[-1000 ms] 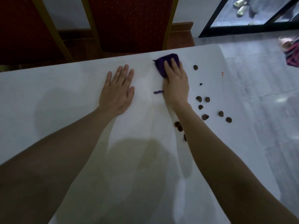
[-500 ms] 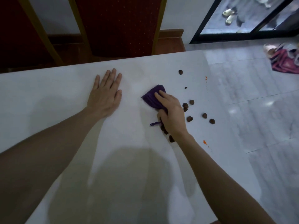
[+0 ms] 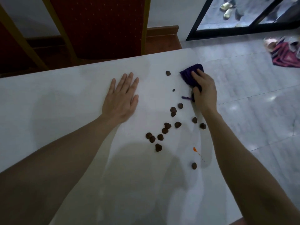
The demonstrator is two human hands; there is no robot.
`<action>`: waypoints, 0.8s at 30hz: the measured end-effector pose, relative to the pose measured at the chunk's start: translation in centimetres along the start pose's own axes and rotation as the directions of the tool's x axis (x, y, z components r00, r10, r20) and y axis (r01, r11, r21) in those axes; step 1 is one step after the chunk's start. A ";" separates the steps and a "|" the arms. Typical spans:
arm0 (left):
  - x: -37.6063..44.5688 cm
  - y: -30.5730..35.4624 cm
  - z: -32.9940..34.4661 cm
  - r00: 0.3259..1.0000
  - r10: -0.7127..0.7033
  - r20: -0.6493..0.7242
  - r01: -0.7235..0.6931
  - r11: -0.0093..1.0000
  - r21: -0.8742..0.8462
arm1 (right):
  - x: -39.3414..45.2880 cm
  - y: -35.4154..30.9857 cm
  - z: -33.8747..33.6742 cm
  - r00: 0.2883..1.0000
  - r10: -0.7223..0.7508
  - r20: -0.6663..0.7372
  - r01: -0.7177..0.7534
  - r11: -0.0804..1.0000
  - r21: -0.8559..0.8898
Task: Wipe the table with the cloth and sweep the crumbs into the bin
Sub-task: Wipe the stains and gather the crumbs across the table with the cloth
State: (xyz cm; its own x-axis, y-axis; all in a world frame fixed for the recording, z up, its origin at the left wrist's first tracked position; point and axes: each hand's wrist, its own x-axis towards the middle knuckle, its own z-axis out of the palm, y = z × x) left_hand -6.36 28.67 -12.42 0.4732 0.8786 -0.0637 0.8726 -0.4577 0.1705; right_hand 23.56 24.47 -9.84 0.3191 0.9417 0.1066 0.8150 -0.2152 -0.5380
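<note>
Since half a second ago, cloth and right hand have shifted from mid-table out to the far right corner; more crumbs now lie exposed. Left to right: left hand (image 3: 121,98) lies flat on the table (image 3: 65,98), palm down, fingers straight and close together, a little in from the far edge. Right of it, one crumb (image 3: 168,73) sits alone near the far edge. Main scatter of crumbs (image 3: 165,130) runs diagonally through the middle between the two forearms, with one stray (image 3: 194,165) nearer the near edge. Small orange smear (image 3: 195,149) just by the right edge. Right hand (image 3: 204,93) grips the purple cloth (image 3: 191,75), fingers curled over the bunched fabric, pressing it to the table at the far right corner; a loose thread (image 3: 186,98) trails left of the thumb. Floor (image 3: 251,103) beyond the right edge; bin unseen.
</note>
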 end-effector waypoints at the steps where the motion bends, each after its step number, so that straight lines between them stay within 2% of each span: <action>1: 0.0 0.0 0.0 1.000 0.003 -0.006 -0.003 1.000 0.003 | -0.6 0.0 0.3 0.999 -0.040 0.018 0.041 0.997 -0.063; 5: -0.2 0.1 0.0 1.000 0.009 -0.009 -0.009 1.000 0.006 | -5.0 0.5 -0.1 0.979 -0.173 0.106 0.191 0.962 -0.196; 7: -0.2 0.1 0.0 1.000 0.007 -0.011 -0.007 1.000 0.007 | -6.7 1.6 -0.9 0.975 -0.189 0.118 0.211 0.952 -0.221; 10: -0.1 0.1 0.0 1.000 0.008 -0.012 -0.008 1.000 0.004 | -5.7 2.4 -1.4 0.990 -0.121 0.078 0.136 0.967 -0.215; 14: -0.1 -0.1 0.0 1.000 0.007 -0.015 -0.007 1.000 0.007 | 0.0 0.4 0.2 1.000 0.007 0.016 -0.004 0.984 -0.180; 16: -0.1 0.0 0.0 1.000 0.006 -0.011 -0.006 1.000 0.008 | 0.9 -1.0 1.2 0.998 -0.040 0.039 0.046 0.984 -0.174; 21: -0.2 0.2 -0.2 1.000 -0.003 -0.002 0.003 1.000 0.018 | -4.4 -0.3 0.5 0.943 -0.299 0.150 0.322 0.933 -0.164; 24: -0.1 0.2 -0.1 1.000 -0.002 -0.007 0.002 1.000 0.028 | -5.0 1.6 -0.7 0.953 -0.278 0.120 0.295 0.943 -0.156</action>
State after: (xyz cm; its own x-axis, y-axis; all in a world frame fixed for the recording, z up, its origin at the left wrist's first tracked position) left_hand -6.24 28.48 -12.28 0.4706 0.8805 -0.0570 0.8767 -0.4594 0.1427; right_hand 23.57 19.28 -10.66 0.0194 0.9883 0.1514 0.9380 0.0345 -0.3450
